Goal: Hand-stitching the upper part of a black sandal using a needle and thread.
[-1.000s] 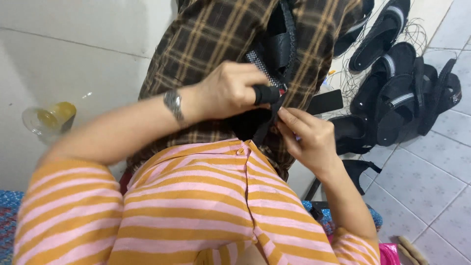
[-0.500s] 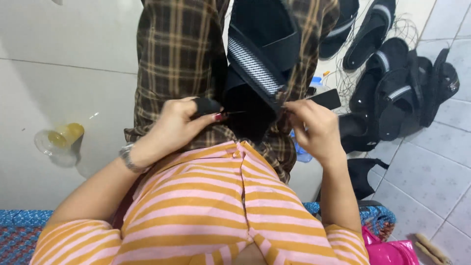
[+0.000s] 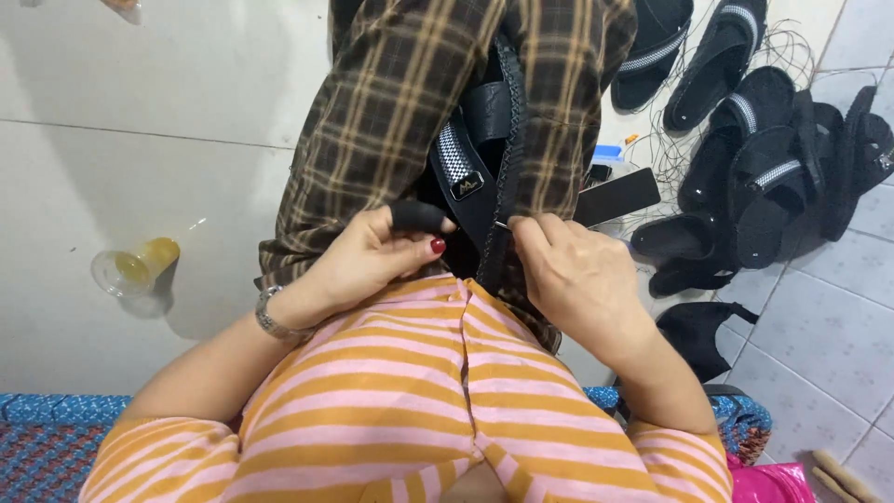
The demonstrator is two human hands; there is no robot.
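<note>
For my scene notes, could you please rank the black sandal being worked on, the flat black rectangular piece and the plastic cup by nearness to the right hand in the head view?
From the right hand:
1. Black sandal, touched by the fingertips, between the knees.
2. Flat black rectangular piece, on the floor just beyond, up-right.
3. Plastic cup, far across on the left floor.

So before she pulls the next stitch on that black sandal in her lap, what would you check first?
1. Left hand steadying the black sandal with the grey-striped strap: ok.
2. Black finger guard on the left hand: ok.
3. Right hand pinching the thin metal needle at the sole's stitched edge: ok.
4. Thread taut and untangled: cannot tell.
5. Plastic cup of yellow liquid apart from the elbows: ok.
</note>
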